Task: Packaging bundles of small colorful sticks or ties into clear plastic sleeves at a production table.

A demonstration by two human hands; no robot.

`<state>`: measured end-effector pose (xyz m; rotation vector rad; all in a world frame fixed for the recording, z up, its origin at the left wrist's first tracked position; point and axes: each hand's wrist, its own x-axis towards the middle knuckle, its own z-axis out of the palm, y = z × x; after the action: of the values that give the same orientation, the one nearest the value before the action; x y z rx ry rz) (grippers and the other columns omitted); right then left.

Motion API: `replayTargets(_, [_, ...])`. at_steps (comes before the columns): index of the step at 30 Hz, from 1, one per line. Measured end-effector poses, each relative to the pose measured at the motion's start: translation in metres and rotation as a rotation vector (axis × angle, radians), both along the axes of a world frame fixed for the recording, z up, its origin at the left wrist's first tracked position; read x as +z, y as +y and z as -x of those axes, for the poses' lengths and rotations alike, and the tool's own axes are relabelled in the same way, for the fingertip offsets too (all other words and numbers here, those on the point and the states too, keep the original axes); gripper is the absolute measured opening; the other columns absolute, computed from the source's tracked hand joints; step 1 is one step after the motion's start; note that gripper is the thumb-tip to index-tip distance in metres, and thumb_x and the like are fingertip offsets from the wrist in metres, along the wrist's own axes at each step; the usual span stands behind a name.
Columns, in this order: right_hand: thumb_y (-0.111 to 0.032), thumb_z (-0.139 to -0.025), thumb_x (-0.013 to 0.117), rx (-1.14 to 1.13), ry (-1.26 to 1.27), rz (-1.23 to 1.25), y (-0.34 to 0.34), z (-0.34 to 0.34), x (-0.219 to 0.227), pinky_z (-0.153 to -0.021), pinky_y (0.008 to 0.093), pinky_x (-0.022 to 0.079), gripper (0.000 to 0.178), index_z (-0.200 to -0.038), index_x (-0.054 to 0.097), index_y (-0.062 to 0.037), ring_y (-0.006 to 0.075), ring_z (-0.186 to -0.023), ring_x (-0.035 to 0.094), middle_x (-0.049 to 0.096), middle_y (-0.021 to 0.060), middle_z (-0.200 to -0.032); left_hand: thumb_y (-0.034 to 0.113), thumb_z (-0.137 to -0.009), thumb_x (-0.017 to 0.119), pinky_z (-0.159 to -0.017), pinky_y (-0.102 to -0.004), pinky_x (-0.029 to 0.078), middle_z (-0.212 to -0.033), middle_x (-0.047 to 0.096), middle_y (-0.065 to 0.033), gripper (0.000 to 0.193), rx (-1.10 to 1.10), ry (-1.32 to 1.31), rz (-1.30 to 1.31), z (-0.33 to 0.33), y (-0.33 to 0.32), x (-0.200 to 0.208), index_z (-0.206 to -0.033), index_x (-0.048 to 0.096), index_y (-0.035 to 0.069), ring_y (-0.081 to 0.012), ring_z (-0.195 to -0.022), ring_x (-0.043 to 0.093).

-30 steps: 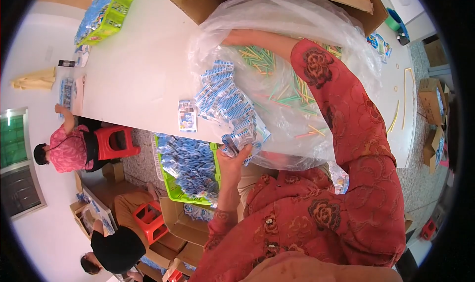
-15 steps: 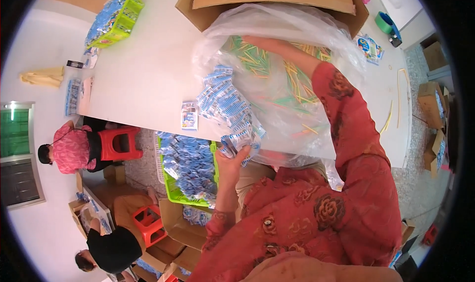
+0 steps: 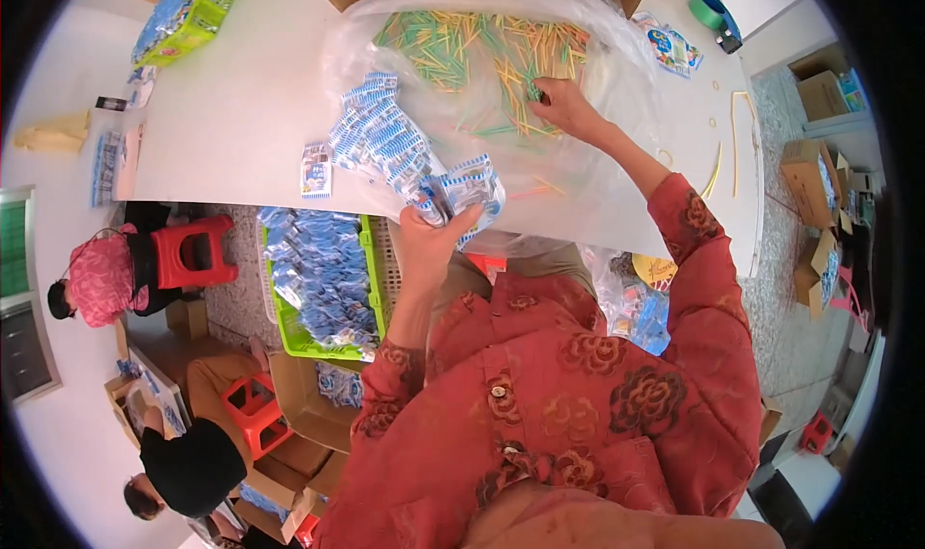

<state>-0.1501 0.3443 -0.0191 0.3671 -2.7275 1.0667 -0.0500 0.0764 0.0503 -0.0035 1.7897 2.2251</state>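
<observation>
My left hand (image 3: 429, 245) is closed round blue-and-white packets (image 3: 474, 185) at the table's near edge, and they bend open above my thumb. A long overlapping strip of the same packets (image 3: 381, 130) lies on the table just beyond. My right hand (image 3: 570, 110) is closed at the near side of a heap of thin yellow, green and orange sticks (image 3: 453, 48). Small green ends show at its fingertips; how many sticks it grips is hidden. The heap lies on a spread clear plastic bag (image 3: 621, 91). One loose packet (image 3: 316, 170) lies left of the strip.
Left below the table edge stands a green crate (image 3: 372, 274) full of blue packets. Another green crate (image 3: 207, 14) sits at the far left. Green tape (image 3: 708, 9) lies far right. Two people, one in pink (image 3: 101, 277), one in black (image 3: 198, 467), are at left, near red stools (image 3: 198, 250).
My right hand has come back from the far left of the heap and is now closed at its near right side. My left hand still holds the packets. The whole view has shifted.
</observation>
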Motion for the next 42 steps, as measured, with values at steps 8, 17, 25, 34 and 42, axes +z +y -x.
replayTargets(8, [-0.011,-0.077,0.062,-0.047,-0.227,0.516,-0.004,-0.03,0.076,-0.05,0.0216,0.038,0.01,-0.076,0.056,-0.0016,0.0054,-0.055,0.047,0.052,0.0011,-0.062,0.002,-0.069,0.069,-0.064,-0.022,0.046,-0.08,0.064,-0.0035,0.021,0.007,0.092,0.056,-0.001,0.018,0.002,-0.089,0.063,-0.003,-0.0079,-0.069,0.058])
replayTargets(17, [-0.008,-0.079,0.061,0.247,-0.354,0.89,-0.026,-0.088,0.149,-0.053,0.0189,0.041,0.01,-0.088,0.059,-0.0036,0.0046,-0.059,0.049,0.056,-0.0012,-0.074,0.001,-0.069,0.07,-0.062,-0.0203,0.044,-0.078,0.063,-0.0006,0.023,-0.056,0.242,0.168,0.005,0.04,0.005,-0.09,0.063,-0.002,-0.0044,-0.067,0.053])
replayTargets(25, [-0.007,-0.079,0.062,0.189,-0.316,0.799,-0.028,-0.095,0.139,-0.054,0.0185,0.041,0.01,-0.087,0.059,-0.0043,0.0049,-0.061,0.05,0.057,-0.0016,-0.079,0.002,-0.068,0.071,-0.062,-0.0198,0.044,-0.079,0.062,-0.0001,0.023,-0.103,0.265,0.216,0.006,0.042,0.0,-0.089,0.064,-0.002,-0.0046,-0.068,0.053])
replayTargets(34, [-0.004,-0.075,0.062,0.286,-0.051,0.366,-0.029,-0.098,0.138,-0.055,0.0209,0.042,0.013,-0.088,0.06,-0.005,0.0079,-0.068,0.053,0.06,0.001,-0.082,0.002,-0.07,0.069,-0.06,-0.0194,0.043,-0.075,0.062,0.0017,0.016,-0.124,0.252,0.232,0.006,0.048,0.005,-0.085,0.063,0.001,-0.0035,-0.067,0.053])
replayTargets(42, [-0.005,-0.078,0.061,0.274,-0.285,0.352,-0.028,-0.092,0.149,-0.056,0.0203,0.042,0.014,-0.092,0.06,-0.0029,0.0058,-0.067,0.052,0.058,0.0008,-0.08,0.002,-0.072,0.068,-0.061,-0.0199,0.044,-0.076,0.062,0.0014,0.014,-0.138,0.249,0.157,0.013,0.052,0.006,-0.085,0.063,0.001,-0.0039,-0.068,0.053])
